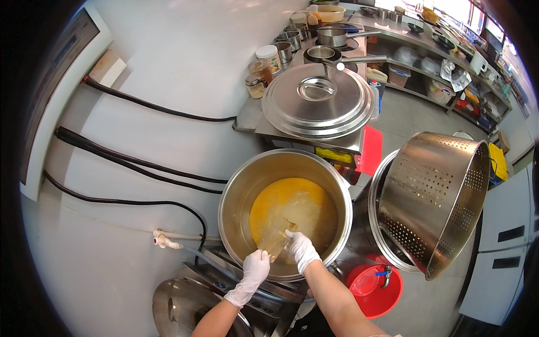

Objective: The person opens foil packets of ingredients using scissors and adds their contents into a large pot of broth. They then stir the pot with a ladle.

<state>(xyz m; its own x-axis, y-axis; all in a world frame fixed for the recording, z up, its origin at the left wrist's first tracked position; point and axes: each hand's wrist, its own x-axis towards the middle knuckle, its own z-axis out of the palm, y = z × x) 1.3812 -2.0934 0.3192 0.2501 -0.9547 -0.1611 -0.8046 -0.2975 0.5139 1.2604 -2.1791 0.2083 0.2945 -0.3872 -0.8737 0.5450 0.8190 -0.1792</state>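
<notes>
Before me stands a large stainless-steel stockpot [242, 181] with yellow, oily-topped liquid [301, 189] inside. Both my hands wear white gloves. My left hand [256, 266] pinches the near end of a clear plastic piece [273, 246], which looks like a bag or thin container; I cannot tell which. Gripping its other side is my right hand [302, 249], thumb uppermost, inside the pot's near rim. The plastic hangs over the liquid; whether its far end touches the surface is unclear.
A perforated metal strainer basket [414, 189] leans tilted on another pot [374, 198] at right. Below it a red bucket [393, 301] sits under a tap [386, 276]. Steel lids [286, 99] lie on the counter ahead. Black cables [139, 164] run along the left wall.
</notes>
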